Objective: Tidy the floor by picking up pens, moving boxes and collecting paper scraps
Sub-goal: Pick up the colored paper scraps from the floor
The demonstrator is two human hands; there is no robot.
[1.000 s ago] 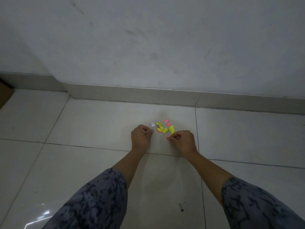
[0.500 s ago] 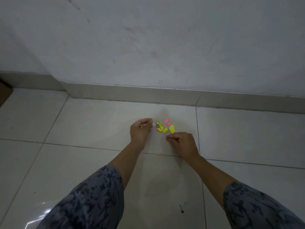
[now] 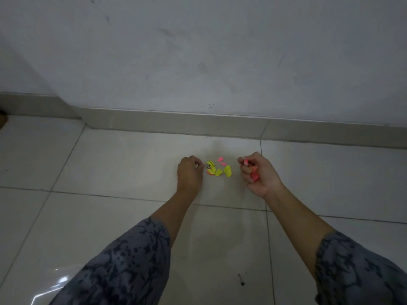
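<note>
A small heap of yellow paper scraps [image 3: 222, 171] and pink paper scraps [image 3: 221, 159] lies on the pale floor tile between my hands. My left hand [image 3: 189, 173] rests on the floor just left of the heap, fingers curled, with something small and whitish pinched at its fingertips beside the nearest scrap. My right hand [image 3: 256, 172] is lifted a little to the right of the heap, palm turned up, closed on several pink scraps [image 3: 254, 176] that show between its fingers.
The skirting board [image 3: 198, 123] and grey wall run across just behind the heap. A dark speck [image 3: 241, 280] lies on the near tile. A brown box corner [image 3: 2, 119] shows at the far left edge.
My right hand has moved right, away from the heap, and turned palm up with pink scraps in it. My left hand stays at the heap's left edge.
</note>
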